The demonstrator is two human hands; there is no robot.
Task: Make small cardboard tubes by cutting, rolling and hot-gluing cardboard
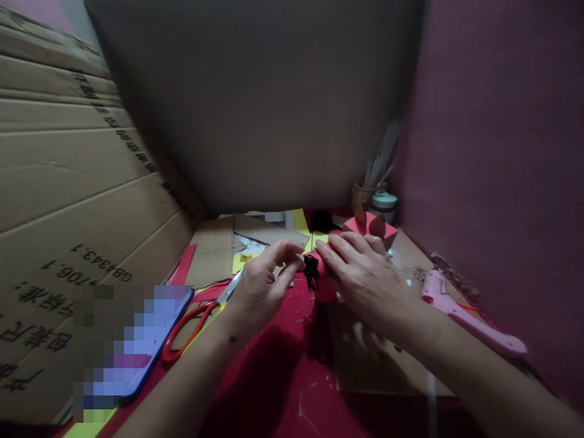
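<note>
A small red piece, rounded at its lower end, is gripped under the fingers of my right hand. A bundle of looped black string lies against its left side. Close to that string, my left hand is closed in a pinch, thumb against fingertips; what sits between them is too small to make out. Behind the right hand's knuckles stands a red paper shape with brown petal-like parts. A dark round spool-like object is just beyond the hands.
Red-handled scissors and a blue-edged, pixelated flat object lie left. A large cardboard box walls that side. Right are a pink glue gun, cardboard sheet and pink wall. A teal-lidded jar stands behind.
</note>
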